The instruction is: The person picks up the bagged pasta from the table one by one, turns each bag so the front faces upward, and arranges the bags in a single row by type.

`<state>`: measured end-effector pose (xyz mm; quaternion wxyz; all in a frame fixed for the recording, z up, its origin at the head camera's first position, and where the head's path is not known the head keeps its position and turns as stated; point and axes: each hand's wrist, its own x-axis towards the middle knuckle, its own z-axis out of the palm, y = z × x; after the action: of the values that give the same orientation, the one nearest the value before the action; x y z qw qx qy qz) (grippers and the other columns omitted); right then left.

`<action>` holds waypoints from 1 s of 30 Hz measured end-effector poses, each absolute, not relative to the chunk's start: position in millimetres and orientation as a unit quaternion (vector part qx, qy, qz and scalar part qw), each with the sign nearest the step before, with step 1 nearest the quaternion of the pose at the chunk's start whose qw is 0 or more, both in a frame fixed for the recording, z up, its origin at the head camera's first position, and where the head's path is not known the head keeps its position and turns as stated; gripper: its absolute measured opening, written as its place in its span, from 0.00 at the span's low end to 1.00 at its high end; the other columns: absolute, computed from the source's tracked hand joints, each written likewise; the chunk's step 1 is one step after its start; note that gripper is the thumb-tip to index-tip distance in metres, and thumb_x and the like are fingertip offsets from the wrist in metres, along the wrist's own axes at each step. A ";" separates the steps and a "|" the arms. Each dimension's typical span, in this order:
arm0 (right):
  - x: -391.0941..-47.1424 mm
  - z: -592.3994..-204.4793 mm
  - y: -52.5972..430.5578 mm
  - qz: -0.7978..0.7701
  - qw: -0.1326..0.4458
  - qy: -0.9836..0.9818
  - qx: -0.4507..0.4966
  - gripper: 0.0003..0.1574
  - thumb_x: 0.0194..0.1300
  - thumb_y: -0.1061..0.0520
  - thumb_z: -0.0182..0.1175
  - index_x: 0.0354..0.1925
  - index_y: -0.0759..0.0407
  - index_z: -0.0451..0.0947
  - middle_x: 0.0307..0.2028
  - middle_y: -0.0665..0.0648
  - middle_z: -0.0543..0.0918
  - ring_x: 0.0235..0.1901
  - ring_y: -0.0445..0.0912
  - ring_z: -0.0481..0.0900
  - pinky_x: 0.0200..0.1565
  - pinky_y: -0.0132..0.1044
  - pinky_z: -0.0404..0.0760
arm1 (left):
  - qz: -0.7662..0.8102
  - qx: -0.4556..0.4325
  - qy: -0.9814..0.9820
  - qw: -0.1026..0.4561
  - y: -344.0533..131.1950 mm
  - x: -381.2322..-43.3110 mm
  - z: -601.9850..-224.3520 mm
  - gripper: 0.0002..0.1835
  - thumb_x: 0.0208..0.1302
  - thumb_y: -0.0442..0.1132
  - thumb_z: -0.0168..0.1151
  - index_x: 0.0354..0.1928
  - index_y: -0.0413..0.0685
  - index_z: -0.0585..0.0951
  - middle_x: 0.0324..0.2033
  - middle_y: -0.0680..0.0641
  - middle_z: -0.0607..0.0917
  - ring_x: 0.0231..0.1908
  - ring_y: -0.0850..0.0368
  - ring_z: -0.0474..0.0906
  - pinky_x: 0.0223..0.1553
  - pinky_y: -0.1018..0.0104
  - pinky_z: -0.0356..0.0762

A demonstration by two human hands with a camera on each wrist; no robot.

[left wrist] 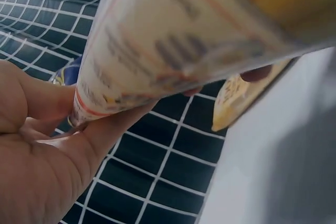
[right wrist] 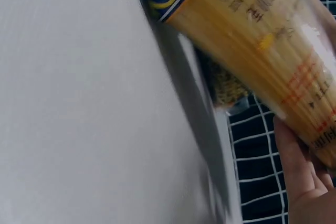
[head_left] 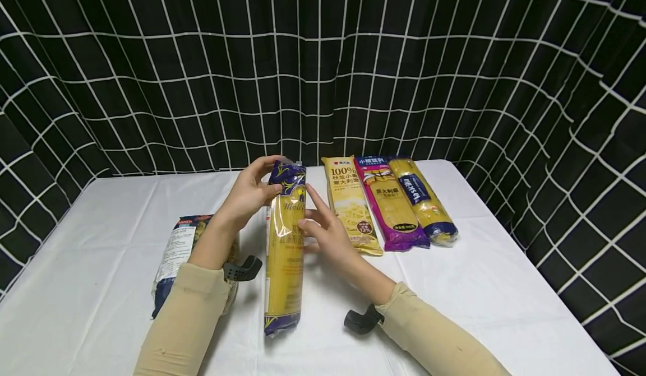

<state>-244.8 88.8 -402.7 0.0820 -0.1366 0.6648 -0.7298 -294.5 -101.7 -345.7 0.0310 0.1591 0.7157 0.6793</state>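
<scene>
A long clear pack of spaghetti (head_left: 285, 258) with purple-blue ends is held up over the table, its top tilted away. My left hand (head_left: 247, 194) grips it near the top, thumb on the front and fingers behind. On the right side, my right hand (head_left: 330, 233) holds the pack, thumb at its front edge, index finger stretched up along the side. The left wrist view has the pack's white printed label (left wrist: 157, 45) close up, with the left hand (left wrist: 47, 166) around its edge. In the right wrist view, the right thumb (right wrist: 291, 156) touches the spaghetti pack (right wrist: 252, 40).
Three pasta packs lie side by side at the back right: a gold one (head_left: 348, 196), a purple one (head_left: 393, 208) and a yellow one with a blue label (head_left: 424, 202). A dark blue pasta bag (head_left: 174, 253) lies left, partly behind my left forearm. A white cloth (head_left: 91, 264) covers the table.
</scene>
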 end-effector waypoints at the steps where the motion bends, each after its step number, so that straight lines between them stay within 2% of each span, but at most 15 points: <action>1: -245.0 -403.3 88.3 -0.734 0.081 0.660 -0.137 0.44 0.66 0.57 0.58 0.70 0.25 0.52 0.55 0.63 0.74 0.43 0.51 0.80 0.40 0.51 0.82 | 0.684 0.159 0.711 0.035 -101.8 -294.5 -345.7 0.28 0.66 0.24 0.50 0.65 0.50 0.65 0.61 0.44 0.70 0.41 0.51 0.81 0.34 0.63 0.82; 5: -247.2 -404.9 88.1 -0.743 0.063 0.652 -0.138 0.46 0.64 0.58 0.62 0.69 0.25 0.55 0.53 0.62 0.74 0.42 0.50 0.82 0.38 0.51 0.83 | 0.692 0.158 0.702 0.049 -100.5 -294.1 -345.1 0.28 0.67 0.25 0.49 0.67 0.52 0.64 0.63 0.45 0.68 0.48 0.50 0.78 0.40 0.62 0.81; 10: -251.2 -405.6 92.5 -0.737 0.039 0.660 -0.141 0.47 0.62 0.60 0.63 0.68 0.24 0.57 0.52 0.60 0.75 0.38 0.48 0.85 0.35 0.49 0.84 | 0.690 0.142 0.707 0.064 -97.4 -294.9 -344.8 0.29 0.69 0.31 0.51 0.69 0.57 0.63 0.64 0.46 0.67 0.56 0.49 0.72 0.52 0.52 0.76; 13: -252.3 -404.1 96.2 -0.740 0.030 0.656 -0.146 0.47 0.62 0.61 0.63 0.69 0.26 0.56 0.51 0.61 0.75 0.38 0.48 0.85 0.36 0.48 0.84 | 0.685 0.127 0.713 0.080 -94.8 -295.9 -345.9 0.32 0.69 0.34 0.54 0.72 0.61 0.59 0.65 0.46 0.66 0.58 0.49 0.71 0.54 0.48 0.74; 20: -258.4 -394.9 107.6 -0.741 0.002 0.662 -0.113 0.47 0.61 0.61 0.64 0.68 0.27 0.58 0.52 0.61 0.75 0.38 0.46 0.84 0.37 0.46 0.84 | 0.633 0.129 0.752 0.135 -87.3 -295.7 -353.4 0.40 0.64 0.46 0.61 0.73 0.71 0.51 0.65 0.46 0.65 0.56 0.48 0.74 0.48 0.52 0.79; 26: -267.5 -383.7 121.2 -0.747 -0.011 0.660 -0.072 0.45 0.62 0.59 0.64 0.67 0.24 0.58 0.53 0.60 0.74 0.38 0.49 0.85 0.34 0.42 0.84 | 0.618 0.158 0.751 0.172 -81.2 -295.8 -359.8 0.41 0.60 0.45 0.66 0.71 0.73 0.56 0.59 0.43 0.70 0.47 0.47 0.80 0.41 0.53 0.82; 30: -273.1 -381.8 128.2 -0.761 -0.019 0.647 -0.053 0.45 0.61 0.59 0.64 0.67 0.25 0.59 0.52 0.60 0.73 0.36 0.49 0.85 0.34 0.43 0.84 | 0.629 0.162 0.743 0.165 -74.7 -293.2 -363.7 0.42 0.55 0.41 0.70 0.70 0.71 0.61 0.56 0.43 0.73 0.46 0.47 0.81 0.38 0.53 0.83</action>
<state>-273.1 128.2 -381.8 -0.0186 -0.0532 0.6467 -0.7607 -293.2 -74.7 -363.7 0.1646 0.1623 0.7426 0.6286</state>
